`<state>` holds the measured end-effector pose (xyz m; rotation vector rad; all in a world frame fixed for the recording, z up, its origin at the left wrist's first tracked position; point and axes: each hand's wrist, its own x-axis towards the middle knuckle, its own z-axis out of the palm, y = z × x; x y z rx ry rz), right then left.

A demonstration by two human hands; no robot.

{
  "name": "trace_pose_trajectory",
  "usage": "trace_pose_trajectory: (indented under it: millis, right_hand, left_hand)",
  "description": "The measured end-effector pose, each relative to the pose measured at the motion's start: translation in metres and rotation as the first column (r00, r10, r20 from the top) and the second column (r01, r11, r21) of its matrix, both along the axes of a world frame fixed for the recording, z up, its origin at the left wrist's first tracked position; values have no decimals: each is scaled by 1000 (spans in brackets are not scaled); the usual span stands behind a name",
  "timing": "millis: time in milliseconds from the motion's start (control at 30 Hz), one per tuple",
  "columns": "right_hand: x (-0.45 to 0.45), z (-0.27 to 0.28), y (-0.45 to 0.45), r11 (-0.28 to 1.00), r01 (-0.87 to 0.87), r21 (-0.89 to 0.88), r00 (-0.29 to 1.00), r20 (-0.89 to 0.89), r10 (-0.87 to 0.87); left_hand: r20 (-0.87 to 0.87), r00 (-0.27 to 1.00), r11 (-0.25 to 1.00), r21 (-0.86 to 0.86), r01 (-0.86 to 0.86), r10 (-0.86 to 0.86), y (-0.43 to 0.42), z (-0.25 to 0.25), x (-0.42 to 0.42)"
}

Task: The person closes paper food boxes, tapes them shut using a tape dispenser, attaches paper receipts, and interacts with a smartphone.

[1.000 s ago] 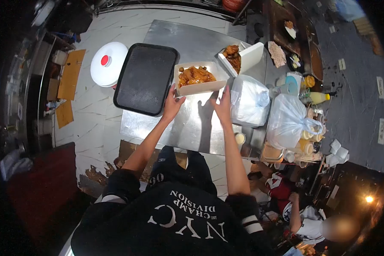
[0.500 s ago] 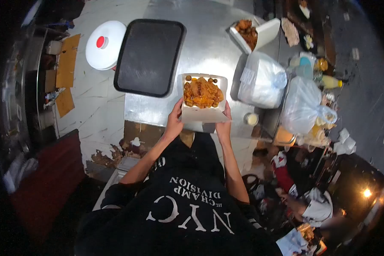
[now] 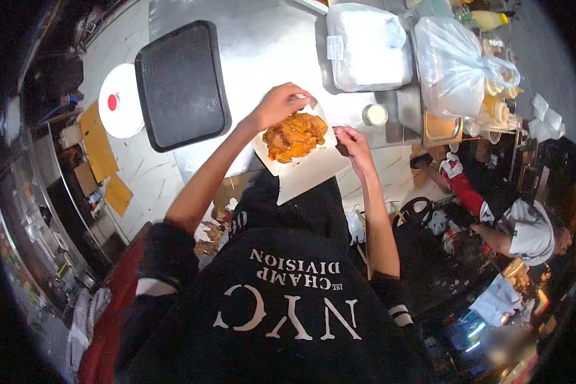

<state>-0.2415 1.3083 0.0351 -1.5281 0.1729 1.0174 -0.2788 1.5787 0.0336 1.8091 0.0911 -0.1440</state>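
Observation:
An open white takeaway box (image 3: pixel 310 176) holds brown, glossy fried chicken (image 3: pixel 294 137) and sits tilted at the table's near edge, its lid flap hanging toward me. My left hand (image 3: pixel 281 105) reaches over the box's far left side, fingers bent and closed at its far wall, close above the chicken. My right hand (image 3: pixel 355 147) pinches the box's right edge, thumb and fingers pressed together near the lid fold. The left fingertips are partly hidden. Just right of the box stands a small cup (image 3: pixel 375 115) with pale contents.
A black tray (image 3: pixel 182 86) lies on the steel table (image 3: pixel 262 45) at left, beside a white lid (image 3: pixel 120 102) with a red knob. A bagged stack (image 3: pixel 368 54) and a tied plastic bag (image 3: pixel 451 70) stand at right. Another person (image 3: pixel 518 224) is at far right.
My left hand has moved from the box's left side up to its far wall. The box is now turned at an angle. The camera view has shifted and rotated.

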Motion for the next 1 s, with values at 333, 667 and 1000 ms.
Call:
trace_pose_trajectory:
  millis: [333, 667, 1000]
  right_hand:
    - [18, -10, -2, 988, -147, -52, 989, -41, 145]
    - [21, -19, 1, 973, -230, -23, 971, 62, 231]
    - [19, -14, 5, 963, -235, -128, 930, 259, 262]
  left_hand:
    - [-436, 539, 559, 94, 824, -721, -16, 5, 115]
    - [-424, 313, 353, -16, 936, -850, -21, -6, 127]
    - [-270, 461, 421, 196, 886, -845, -16, -6, 111]
